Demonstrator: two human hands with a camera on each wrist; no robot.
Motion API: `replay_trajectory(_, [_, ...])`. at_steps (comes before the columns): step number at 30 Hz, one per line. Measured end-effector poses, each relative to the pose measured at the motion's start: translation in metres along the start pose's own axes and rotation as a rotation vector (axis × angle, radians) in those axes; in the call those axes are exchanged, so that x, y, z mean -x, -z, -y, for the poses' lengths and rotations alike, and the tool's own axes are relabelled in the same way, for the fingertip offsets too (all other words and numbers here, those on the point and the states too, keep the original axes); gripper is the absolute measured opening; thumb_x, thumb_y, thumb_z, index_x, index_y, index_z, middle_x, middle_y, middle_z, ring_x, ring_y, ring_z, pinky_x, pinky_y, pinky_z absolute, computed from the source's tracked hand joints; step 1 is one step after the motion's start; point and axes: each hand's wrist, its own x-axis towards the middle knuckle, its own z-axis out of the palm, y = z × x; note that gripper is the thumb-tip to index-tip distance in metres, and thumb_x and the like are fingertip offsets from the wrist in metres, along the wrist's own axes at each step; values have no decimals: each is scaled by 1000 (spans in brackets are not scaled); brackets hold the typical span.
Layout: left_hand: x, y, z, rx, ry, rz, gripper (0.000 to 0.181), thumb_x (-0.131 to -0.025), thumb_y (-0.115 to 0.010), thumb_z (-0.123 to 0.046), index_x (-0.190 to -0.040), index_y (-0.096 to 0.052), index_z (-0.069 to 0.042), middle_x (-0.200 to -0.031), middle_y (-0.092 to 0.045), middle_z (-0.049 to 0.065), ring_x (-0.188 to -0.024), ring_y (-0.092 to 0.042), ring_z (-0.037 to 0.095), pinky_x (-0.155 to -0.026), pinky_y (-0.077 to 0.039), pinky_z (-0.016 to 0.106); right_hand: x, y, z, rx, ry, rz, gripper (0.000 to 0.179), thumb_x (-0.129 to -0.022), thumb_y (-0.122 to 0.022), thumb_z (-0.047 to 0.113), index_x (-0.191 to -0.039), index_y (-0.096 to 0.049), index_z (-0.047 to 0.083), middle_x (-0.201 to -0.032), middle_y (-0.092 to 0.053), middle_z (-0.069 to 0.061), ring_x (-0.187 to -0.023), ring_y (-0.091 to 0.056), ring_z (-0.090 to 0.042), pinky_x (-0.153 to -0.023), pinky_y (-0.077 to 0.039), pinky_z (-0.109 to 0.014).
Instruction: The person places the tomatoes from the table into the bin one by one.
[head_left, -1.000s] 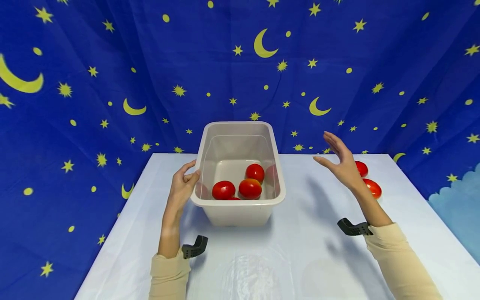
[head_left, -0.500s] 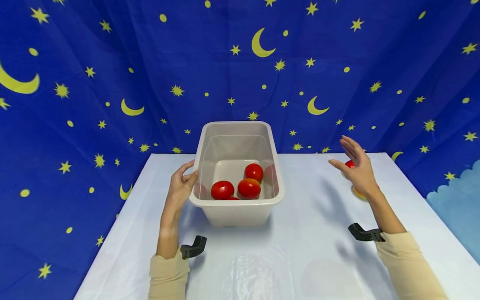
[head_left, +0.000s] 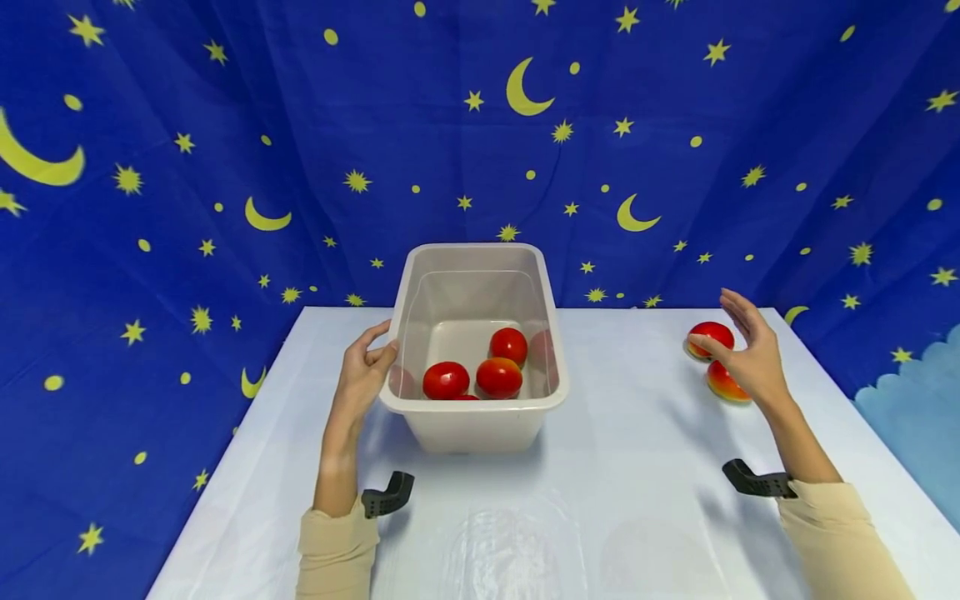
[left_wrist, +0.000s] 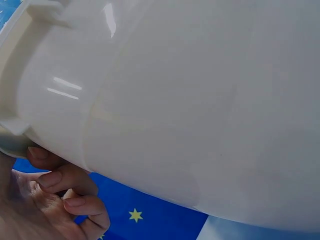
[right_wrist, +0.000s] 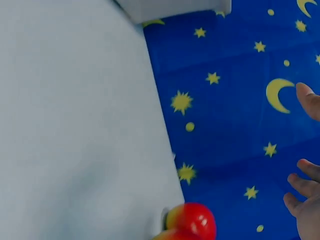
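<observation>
My left hand (head_left: 362, 371) grips the left rim of a light grey plastic bin (head_left: 476, 429), thumb over the edge. Its curled fingers show below the rim in the left wrist view, where the bin wall (left_wrist: 175, 100) fills most of the picture. Inside the bin lie several glossy red oval fruits (head_left: 446, 380), one mostly hidden by the front wall. My right hand (head_left: 753, 360) is held above the table at the right, fingers spread from the thumb, holding nothing. It overlaps two red fruits with yellowish undersides, one behind (head_left: 714, 331) and one in front (head_left: 724, 385).
A white-covered table (head_left: 622, 467) carries the bin at its back middle. Directly behind its far edge hangs a blue curtain (head_left: 450, 150) with yellow stars and moons. A black wrist mount (head_left: 757, 482) sticks out from each sleeve.
My right hand has moved right and slightly nearer, from the space beside the bin to the two fruits, staying open. The left hand and the bin have stayed in place.
</observation>
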Motion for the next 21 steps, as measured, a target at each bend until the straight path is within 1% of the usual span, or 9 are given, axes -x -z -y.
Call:
replay_trajectory(2, [0, 0, 0, -6, -3, 3, 48, -102, -50, -18, -147, -41, -7, -117, -66, 29, -76, -67, 5, -67, -53, 22, 2, 2, -6, 25, -9, -7, 76, -90, -71, 16, -154, -30, 15, -155, -32, -22, -146, -27, -32, -120, -19, -31])
replay_trajectory(8, [-1, 0, 0, -5, 8, 1, 48, -101, -51, -18, -148, -41, -8, -116, -66, 28, -78, -67, 8, -68, -54, 23, 7, 10, -21, 72, -33, -27, 75, -89, -71, 16, -152, -32, 7, -155, -32, -24, -144, -25, -39, -121, -17, -35])
replay_trajectory(13, [-1, 1, -1, 2, 14, -8, 47, -102, -50, -17, -147, -42, -8, -115, -66, 29, -77, -68, 9, -67, -53, 23, 8, 13, -30, 85, -53, -31, 76, -89, -72, 19, -152, -31, 6, -155, -31, -24, -145, -23, -40, -121, -16, -38])
replay_trajectory(15, [-1, 1, -1, 8, 4, -6, 47, -101, -50, -16, -147, -41, -6, -114, -66, 30, -75, -67, 7, -67, -53, 23, 9, 13, -33, 90, -63, -32, 76, -89, -71, 19, -152, -30, 6, -156, -30, -24, -145, -22, -40, -121, -16, -39])
replay_trajectory(18, [-2, 1, -1, 14, -2, -3, 47, -101, -50, -15, -146, -41, -5, -114, -66, 30, -72, -66, 5, -66, -53, 22, 10, 14, -37, 100, -91, -24, 76, -90, -70, 20, -153, -29, 5, -156, -29, -24, -145, -22, -42, -120, -16, -45])
replay_trajectory(21, [-2, 0, -1, 9, -4, -4, 47, -101, -50, -14, -146, -41, -4, -114, -66, 31, -71, -66, 3, -65, -52, 21, 12, 14, -41, 113, -132, -6, 76, -92, -68, 20, -153, -27, 5, -156, -26, -26, -145, -20, -45, -117, -15, -57])
